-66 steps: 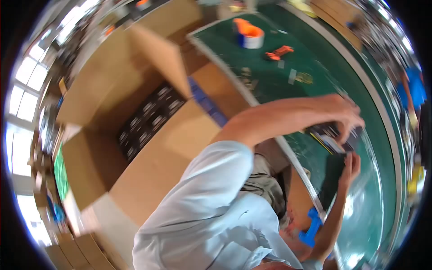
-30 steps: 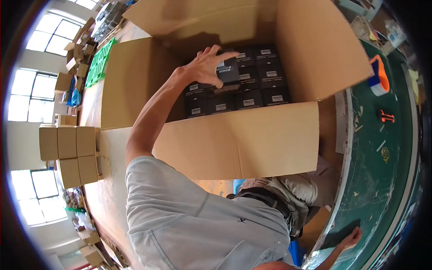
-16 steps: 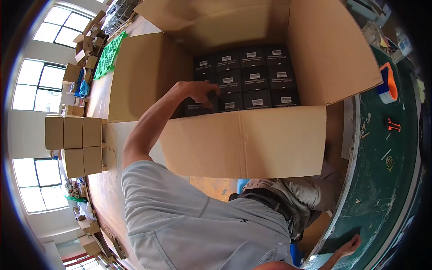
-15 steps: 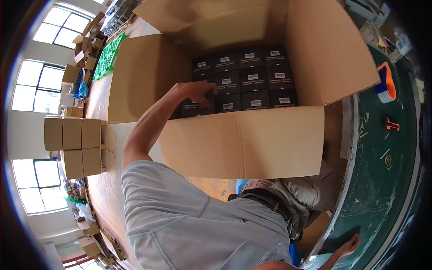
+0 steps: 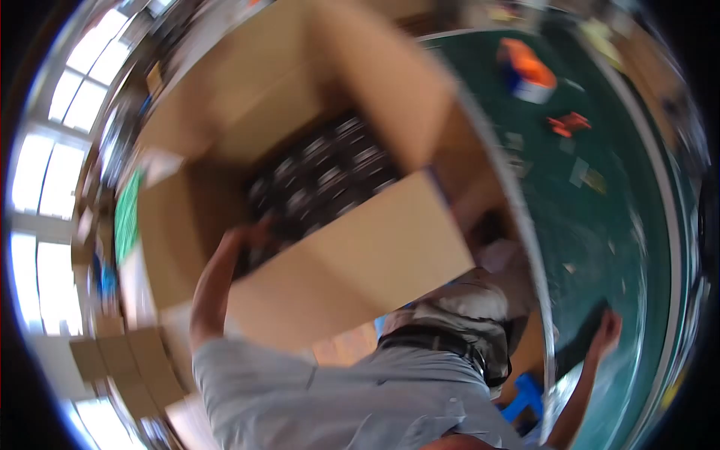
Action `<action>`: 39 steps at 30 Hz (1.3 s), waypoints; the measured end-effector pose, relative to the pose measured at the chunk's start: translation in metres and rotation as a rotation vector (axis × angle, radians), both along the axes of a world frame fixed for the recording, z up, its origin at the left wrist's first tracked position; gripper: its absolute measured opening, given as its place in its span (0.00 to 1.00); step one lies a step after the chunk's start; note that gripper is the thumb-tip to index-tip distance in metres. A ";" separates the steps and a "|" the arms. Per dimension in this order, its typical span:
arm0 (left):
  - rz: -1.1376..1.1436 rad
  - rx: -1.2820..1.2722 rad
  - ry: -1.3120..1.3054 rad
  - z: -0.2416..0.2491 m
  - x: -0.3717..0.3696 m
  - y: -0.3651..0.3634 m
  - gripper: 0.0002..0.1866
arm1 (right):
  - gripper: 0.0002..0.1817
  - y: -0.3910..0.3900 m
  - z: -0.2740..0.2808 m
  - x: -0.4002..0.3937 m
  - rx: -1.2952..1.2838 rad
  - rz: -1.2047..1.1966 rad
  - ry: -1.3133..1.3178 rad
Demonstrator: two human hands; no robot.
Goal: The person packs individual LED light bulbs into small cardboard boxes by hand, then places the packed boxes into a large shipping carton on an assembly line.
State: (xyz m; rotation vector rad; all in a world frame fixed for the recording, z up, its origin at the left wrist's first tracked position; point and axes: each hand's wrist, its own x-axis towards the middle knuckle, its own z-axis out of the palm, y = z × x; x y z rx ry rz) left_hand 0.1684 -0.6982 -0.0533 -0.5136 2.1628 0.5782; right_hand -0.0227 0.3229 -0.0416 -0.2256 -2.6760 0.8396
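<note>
My left hand [image 5: 256, 235] reaches into a large open cardboard carton [image 5: 352, 259], over its near left inside corner. Its blurred fingers stretch out over the small black boxes [image 5: 328, 178], which stand in rows with white labels on top. My right hand [image 5: 610, 330] is over at the green tabletop [image 5: 592, 247], away from the carton. It looks curled, but the blur hides its fingers.
On the green table lie an orange and blue tape dispenser [image 5: 526, 71], a small orange-red tool [image 5: 568, 124] and scraps. Stacked cartons [image 5: 127, 364] stand to the left, below a green plastic crate [image 5: 128, 214]. A blue stool [image 5: 525, 397] shows beside the table.
The whole view has swung toward the table and blurred, so the carton appears tilted and farther left. My left hand stays inside the carton; my right hand stays at the table.
</note>
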 end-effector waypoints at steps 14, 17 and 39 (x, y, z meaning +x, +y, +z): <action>-0.580 0.245 1.465 0.247 -0.209 0.352 0.18 | 0.09 -0.058 0.052 0.009 -0.172 -0.082 0.082; -1.004 0.573 1.519 0.259 -0.245 0.467 0.21 | 0.10 -0.056 0.055 0.007 -0.158 -0.082 0.073; -0.527 1.323 1.262 0.110 -0.347 0.789 0.20 | 0.11 -0.064 0.058 0.000 -0.105 -0.182 0.031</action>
